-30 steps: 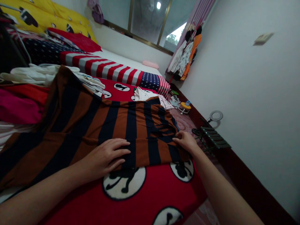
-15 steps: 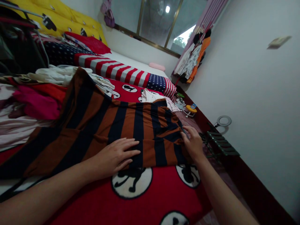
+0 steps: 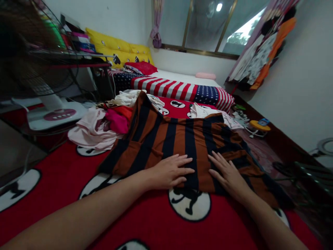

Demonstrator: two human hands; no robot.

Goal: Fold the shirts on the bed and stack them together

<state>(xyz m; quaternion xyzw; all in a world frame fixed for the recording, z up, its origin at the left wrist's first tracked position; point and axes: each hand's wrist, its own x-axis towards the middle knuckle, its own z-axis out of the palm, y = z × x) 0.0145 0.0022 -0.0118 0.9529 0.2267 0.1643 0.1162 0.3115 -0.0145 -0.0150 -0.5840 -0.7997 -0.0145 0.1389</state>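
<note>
Here, both hands lie flat on a striped garment.
The left hand and right hand rest side by side near its front edge, fingers stretched out and slightly spread, gripping nothing. The garment lies spread on the red bedspread, just beside a heap of clothes.

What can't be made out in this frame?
Head view only:
1. Palms of the left hand and right hand: pressed flat on the striped cloth, hidden.
2. Clothes pile: partly covered by the cloth.
3. Fan: blurred, cut by the left edge.
4. Small items at right: too small to name.
5. Green frame: blurred, cut by the right edge.
</note>
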